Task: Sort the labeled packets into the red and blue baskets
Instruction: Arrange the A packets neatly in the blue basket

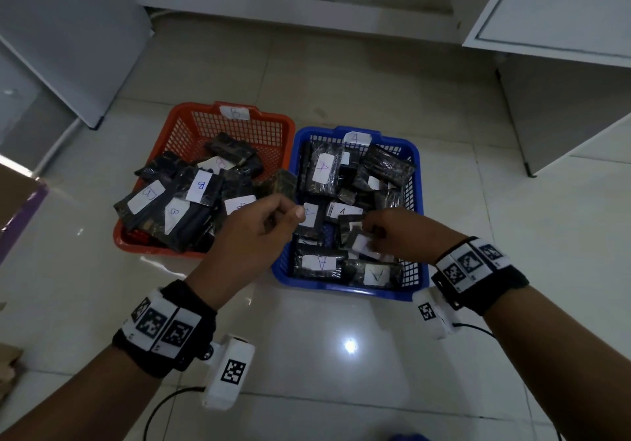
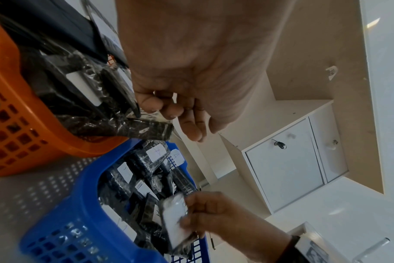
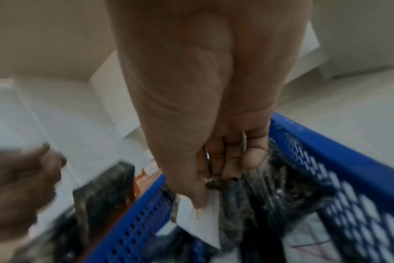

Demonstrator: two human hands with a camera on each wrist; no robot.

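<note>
A red basket (image 1: 170, 123) tagged B holds several dark packets with white B labels. Right beside it, a blue basket (image 1: 341, 287) tagged A holds several A packets. My left hand (image 1: 288, 206) hovers over the gap between the two baskets, fingers loosely curled. Its fingertips (image 2: 146, 106) touch the wrap of a dark packet (image 2: 151, 128) lying on the red basket's right rim, and the thumb stays clear of it. My right hand (image 1: 370, 235) is inside the blue basket and pinches a dark packet (image 2: 174, 220) with a white label (image 3: 205, 226) under the thumb.
Both baskets stand on a glossy tiled floor (image 1: 341, 355). A white cabinet (image 1: 563, 31) stands at the back right and another white unit (image 1: 68, 48) at the back left. A cardboard box (image 1: 17, 201) is at the left edge.
</note>
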